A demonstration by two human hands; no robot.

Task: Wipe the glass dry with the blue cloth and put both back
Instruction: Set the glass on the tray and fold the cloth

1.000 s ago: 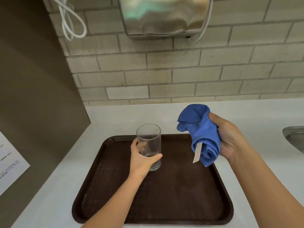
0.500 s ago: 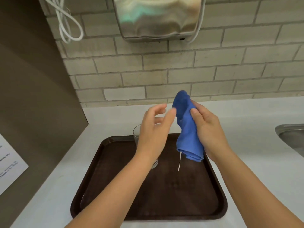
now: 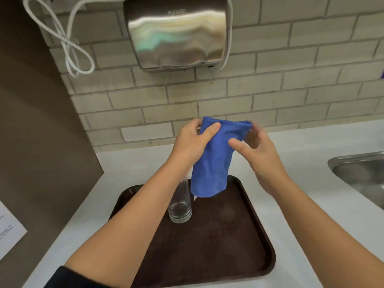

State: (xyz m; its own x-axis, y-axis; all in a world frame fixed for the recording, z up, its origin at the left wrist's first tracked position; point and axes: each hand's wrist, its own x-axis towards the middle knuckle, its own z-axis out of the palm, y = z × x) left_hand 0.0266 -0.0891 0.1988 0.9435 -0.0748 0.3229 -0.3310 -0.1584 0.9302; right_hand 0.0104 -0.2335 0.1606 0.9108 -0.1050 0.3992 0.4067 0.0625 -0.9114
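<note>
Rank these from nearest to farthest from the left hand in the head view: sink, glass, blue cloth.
1. Blue cloth: gripped in the left hand.
2. Glass: below it, on the tray.
3. Sink: far right.

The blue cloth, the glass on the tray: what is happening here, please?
A person holds the blue cloth up over the brown tray, above the counter. The left hand grips one top corner between thumb and fingers; the right hand is at the other top edge, fingers loose, so the cloth hangs down spread. The drinking glass stands upright on the tray, not held by either hand. Wiping is not under way at this moment.
</note>
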